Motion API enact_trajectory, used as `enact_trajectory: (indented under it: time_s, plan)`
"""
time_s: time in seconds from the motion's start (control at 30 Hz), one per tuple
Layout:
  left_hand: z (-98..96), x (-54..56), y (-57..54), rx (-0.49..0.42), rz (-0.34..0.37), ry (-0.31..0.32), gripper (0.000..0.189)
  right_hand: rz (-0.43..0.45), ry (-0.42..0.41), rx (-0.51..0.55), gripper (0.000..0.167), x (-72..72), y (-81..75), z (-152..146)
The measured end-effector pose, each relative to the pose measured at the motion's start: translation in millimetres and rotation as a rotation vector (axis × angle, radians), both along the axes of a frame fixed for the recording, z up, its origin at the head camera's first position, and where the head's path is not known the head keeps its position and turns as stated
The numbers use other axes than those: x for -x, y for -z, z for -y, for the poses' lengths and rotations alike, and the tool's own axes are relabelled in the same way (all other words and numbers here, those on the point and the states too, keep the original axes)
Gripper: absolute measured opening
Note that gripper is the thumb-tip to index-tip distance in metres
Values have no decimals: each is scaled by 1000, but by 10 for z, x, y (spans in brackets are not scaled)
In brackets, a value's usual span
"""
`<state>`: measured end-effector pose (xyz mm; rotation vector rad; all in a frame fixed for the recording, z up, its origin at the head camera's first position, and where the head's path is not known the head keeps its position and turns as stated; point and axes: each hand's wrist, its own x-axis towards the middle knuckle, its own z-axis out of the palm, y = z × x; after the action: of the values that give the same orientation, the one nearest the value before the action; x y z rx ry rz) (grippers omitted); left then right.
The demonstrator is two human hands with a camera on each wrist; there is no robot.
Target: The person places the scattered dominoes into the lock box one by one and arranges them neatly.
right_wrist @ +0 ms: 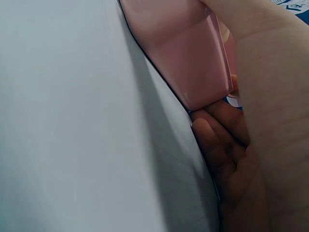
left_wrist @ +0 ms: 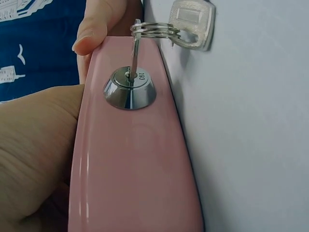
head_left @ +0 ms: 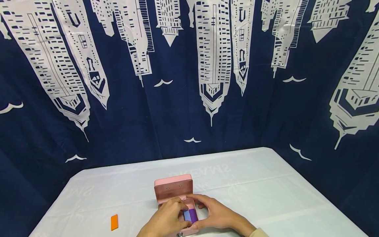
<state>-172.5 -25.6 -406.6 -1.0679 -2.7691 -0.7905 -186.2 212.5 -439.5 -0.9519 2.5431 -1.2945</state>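
Observation:
A pink cash box [head_left: 189, 231] stands on the table with its lid [head_left: 174, 187] raised. Inside it, a light blue block [head_left: 187, 216] lies beside a purple block [head_left: 193, 215]. My left hand [head_left: 167, 215] reaches into the box and pinches the light blue block, fingers at its far end and thumb at its near end. With my right hand [head_left: 217, 213] I hold the box's right side, thumb at the near corner and fingers toward the hinge. On the box front, a key [left_wrist: 192, 21] on a ring hangs from the round lock [left_wrist: 130, 89].
An orange block [head_left: 114, 222] lies on the white-covered table [head_left: 251, 184], left of the box. Behind the table hangs a dark blue curtain [head_left: 174, 115] printed with white buildings and birds.

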Motion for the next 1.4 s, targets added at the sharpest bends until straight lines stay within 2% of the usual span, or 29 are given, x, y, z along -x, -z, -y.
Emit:
enact_trajectory:
  time_s: [0.13, 0.37, 0.67, 1.1, 1.4]
  plan:
    - [-11, 8, 2, -2, -13, 10, 21, -3, -2, 3, 84, 1, 2, -3]
    - [-42, 4, -36, 70, -39, 14, 34, -17, -4, -3, 84, 7, 5, -17]
    - [-50, 11, -32, 97, -59, 17, 31, 2, -10, 17, 83, -4, -2, -14]
    - [-33, 22, -22, 67, -41, 19, 28, -3, -4, 17, 83, 1, -3, -7]
    - [-15, -8, -20, 78, -1, -17, 37, 11, -20, 22, 82, -5, -14, 6]
